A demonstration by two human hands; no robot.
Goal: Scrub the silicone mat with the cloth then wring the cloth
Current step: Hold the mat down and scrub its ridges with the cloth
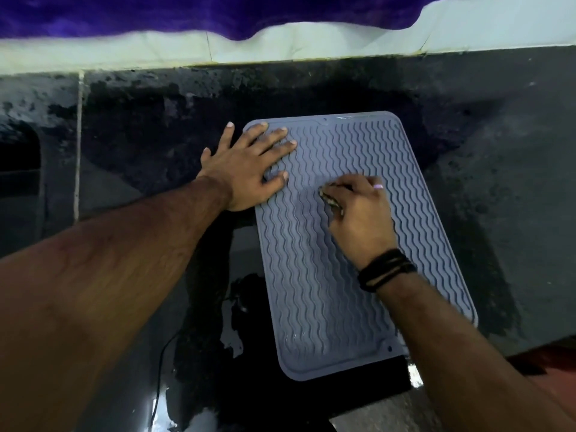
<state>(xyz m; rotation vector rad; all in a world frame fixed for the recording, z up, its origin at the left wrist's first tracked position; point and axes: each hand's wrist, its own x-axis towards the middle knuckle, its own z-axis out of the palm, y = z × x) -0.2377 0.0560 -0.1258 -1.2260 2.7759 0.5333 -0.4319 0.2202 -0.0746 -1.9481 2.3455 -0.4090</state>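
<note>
A grey-blue silicone mat (314, 275) with wavy ridges lies flat on a dark wet counter, its long side running away from me. My left hand (249, 163) rests flat with spread fingers on the mat's far left corner, its palm partly off the edge. My right hand (358, 210) is on the mat's middle upper part, fingers curled round a small dark cloth (331, 202), of which only a bit shows under the thumb. A pale ring sits on one right finger and black bands circle the right wrist.
The dark counter (498, 182) is stained and wet, with shiny puddles near the mat's near left side. A pale ledge (280, 45) runs along the back, with purple fabric (156, 14) hanging above it. A thin black cable (162, 369) lies at the lower left.
</note>
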